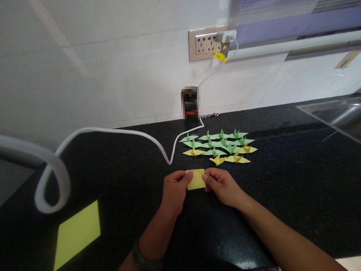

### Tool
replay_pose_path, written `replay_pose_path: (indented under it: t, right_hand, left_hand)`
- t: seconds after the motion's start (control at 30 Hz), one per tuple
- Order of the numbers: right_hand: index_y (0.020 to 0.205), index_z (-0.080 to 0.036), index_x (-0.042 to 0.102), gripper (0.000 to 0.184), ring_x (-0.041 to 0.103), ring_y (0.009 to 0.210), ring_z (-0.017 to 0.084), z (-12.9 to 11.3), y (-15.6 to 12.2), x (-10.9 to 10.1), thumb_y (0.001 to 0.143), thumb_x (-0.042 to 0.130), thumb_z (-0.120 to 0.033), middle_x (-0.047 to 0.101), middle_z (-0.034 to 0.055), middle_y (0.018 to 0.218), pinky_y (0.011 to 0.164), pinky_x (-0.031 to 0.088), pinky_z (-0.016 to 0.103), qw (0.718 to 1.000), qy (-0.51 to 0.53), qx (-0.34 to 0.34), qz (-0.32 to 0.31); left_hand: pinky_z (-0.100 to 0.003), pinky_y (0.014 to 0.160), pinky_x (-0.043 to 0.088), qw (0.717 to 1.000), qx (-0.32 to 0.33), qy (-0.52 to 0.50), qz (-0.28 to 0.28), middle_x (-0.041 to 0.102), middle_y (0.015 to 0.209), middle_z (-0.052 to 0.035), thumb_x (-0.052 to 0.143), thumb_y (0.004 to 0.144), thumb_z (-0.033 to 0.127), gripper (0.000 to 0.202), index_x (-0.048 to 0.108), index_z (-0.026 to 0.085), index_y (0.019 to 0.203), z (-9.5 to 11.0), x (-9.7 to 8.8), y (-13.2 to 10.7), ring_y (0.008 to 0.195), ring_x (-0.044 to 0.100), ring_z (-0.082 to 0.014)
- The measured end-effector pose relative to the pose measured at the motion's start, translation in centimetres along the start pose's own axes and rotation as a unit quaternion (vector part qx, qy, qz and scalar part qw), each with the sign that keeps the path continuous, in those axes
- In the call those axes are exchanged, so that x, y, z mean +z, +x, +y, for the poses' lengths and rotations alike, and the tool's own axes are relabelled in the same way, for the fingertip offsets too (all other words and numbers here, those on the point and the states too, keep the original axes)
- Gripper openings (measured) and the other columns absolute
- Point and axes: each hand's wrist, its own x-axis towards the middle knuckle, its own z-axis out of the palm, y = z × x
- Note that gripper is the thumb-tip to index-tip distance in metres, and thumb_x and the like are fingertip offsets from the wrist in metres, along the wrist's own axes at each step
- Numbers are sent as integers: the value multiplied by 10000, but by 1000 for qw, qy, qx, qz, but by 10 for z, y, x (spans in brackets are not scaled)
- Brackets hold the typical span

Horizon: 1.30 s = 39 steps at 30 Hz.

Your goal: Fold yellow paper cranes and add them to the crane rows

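Note:
Between my two hands is a small piece of yellow paper (196,180), roughly rectangular. My left hand (175,190) pinches its left side, thumb on top. At the right edge, my right hand (221,185) grips it between thumb and fingers. Just beyond the hands stand several folded paper cranes in rows: green cranes (214,151) at the back and yellow cranes (217,160) nearer me. A flat sheet of yellow paper (78,236) lies on the counter at the lower left, apart from both hands.
A white cable (121,131) loops across the black counter (131,177) on the left. Against the tiled wall leans a pixelated dark object (190,102). Above it, a charger (228,35) sits in a wall socket (200,44). A metal sink (343,117) is at the right.

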Motion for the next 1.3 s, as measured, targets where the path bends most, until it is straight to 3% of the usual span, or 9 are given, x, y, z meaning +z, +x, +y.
replay_pose_path:
  t: [0.1, 0.27, 0.43, 0.67, 0.83, 0.93, 1.03, 1.13, 1.3]
  right_hand:
    - [703, -160, 493, 216, 450, 481, 87, 4, 2, -3, 809, 391, -318, 491, -23, 553, 469, 366, 197, 999, -19, -12, 36]
    - [722, -167, 500, 213, 430, 488, 89, 7, 5, -11, 807, 398, -333, 467, -23, 567, 454, 363, 195, 993, -46, -23, 110]
    - [710, -161, 512, 208, 436, 496, 90, 1, 4, -11, 791, 428, -334, 475, -17, 573, 453, 371, 199, 995, -24, -15, 95]
    - [711, -150, 524, 243, 425, 469, 76, 1, 3, -10, 758, 474, -383, 483, -19, 570, 429, 356, 195, 998, 29, 2, 57]
    - [673, -148, 513, 232, 420, 480, 76, 4, 3, -11, 761, 480, -360, 472, -18, 559, 440, 360, 197, 999, -3, 1, 54]
    - [862, -168, 527, 175, 477, 589, 105, 2, 0, -13, 774, 472, -309, 520, 16, 696, 513, 415, 223, 994, -31, -55, 85]
    - [1081, -222, 451, 357, 491, 839, 161, -4, -4, -17, 730, 520, -211, 477, 74, 1001, 619, 459, 267, 979, -93, -168, 71]
    - [1048, -239, 506, 371, 410, 1023, 205, -9, -6, -24, 692, 555, -149, 398, 81, 1138, 775, 433, 337, 951, -184, -247, 16]
    - [970, -241, 570, 287, 393, 1051, 200, -8, -4, -28, 697, 578, -155, 405, 66, 1130, 888, 357, 376, 934, -235, -270, 2]
  left_hand:
    - [-203, 494, 406, 1000, -16, -13, -14, 584, 571, 2, 611, 642, 333, 215, 595, 120, 670, 1, 2, -1, 505, 524, -90]
    - [-185, 468, 401, 991, -86, 28, -100, 599, 550, -28, 614, 636, 339, 235, 573, 108, 633, 5, 5, -5, 491, 544, -93]
    - [-190, 492, 420, 987, -93, 27, -125, 623, 628, -44, 596, 653, 360, 260, 599, 111, 724, 6, 5, -6, 545, 571, -105]
    - [-190, 497, 423, 990, -72, 30, -119, 633, 641, -54, 586, 663, 366, 275, 616, 104, 745, 4, 2, -5, 548, 571, -102]
    - [-195, 465, 416, 984, -108, 25, -139, 638, 615, -64, 584, 659, 368, 275, 605, 101, 719, 6, 4, -6, 524, 590, -124]
    - [-193, 446, 409, 983, -126, 11, -133, 645, 608, -76, 575, 664, 370, 279, 601, 97, 710, 8, 3, -4, 504, 594, -129]
    - [-191, 451, 414, 984, -137, -36, -110, 650, 620, -78, 582, 662, 357, 274, 596, 100, 756, 9, -1, 0, 533, 608, -140]
    - [-192, 464, 424, 982, -145, -71, -101, 647, 610, -74, 591, 659, 338, 257, 586, 101, 759, 9, -4, 2, 564, 619, -153]
    - [-195, 473, 431, 983, -144, -68, -95, 646, 594, -73, 596, 656, 325, 253, 586, 99, 770, 9, -5, 3, 569, 622, -156]
